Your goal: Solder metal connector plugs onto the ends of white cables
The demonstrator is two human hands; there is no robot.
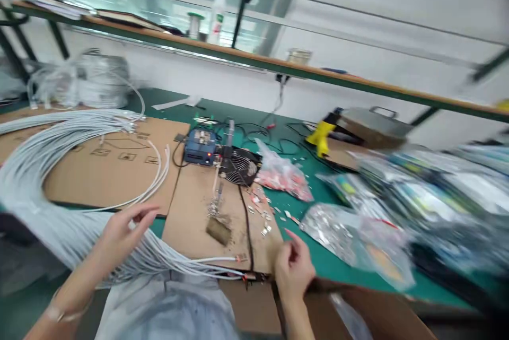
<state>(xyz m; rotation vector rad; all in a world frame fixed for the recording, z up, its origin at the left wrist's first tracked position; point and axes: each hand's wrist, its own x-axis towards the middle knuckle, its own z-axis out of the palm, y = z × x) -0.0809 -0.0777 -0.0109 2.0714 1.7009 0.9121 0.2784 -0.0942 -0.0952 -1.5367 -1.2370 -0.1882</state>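
Observation:
My left hand (121,236) hovers over a thick bundle of white cables (35,170), its thumb and forefinger curved with a small gap and nothing visible between them. At the cardboard's right front edge is my right hand (294,268), loosely bent, forefinger raised, with no object visible in it. Between the hands, several cable ends with small orange-red tips (240,259) lie along the front edge. Farther back on the cardboard (191,218) are a brown pad (218,230), a black fan (240,166) and a blue device (200,146) with a red light.
Small metal parts (265,218) are scattered right of the pad. Beyond them lie a bag of reddish parts (284,173), a bag of silvery parts (330,228) and blurred plastic packages (429,197). A yellow-handled tool (321,138) rests behind. A shelf (254,58) crosses the back.

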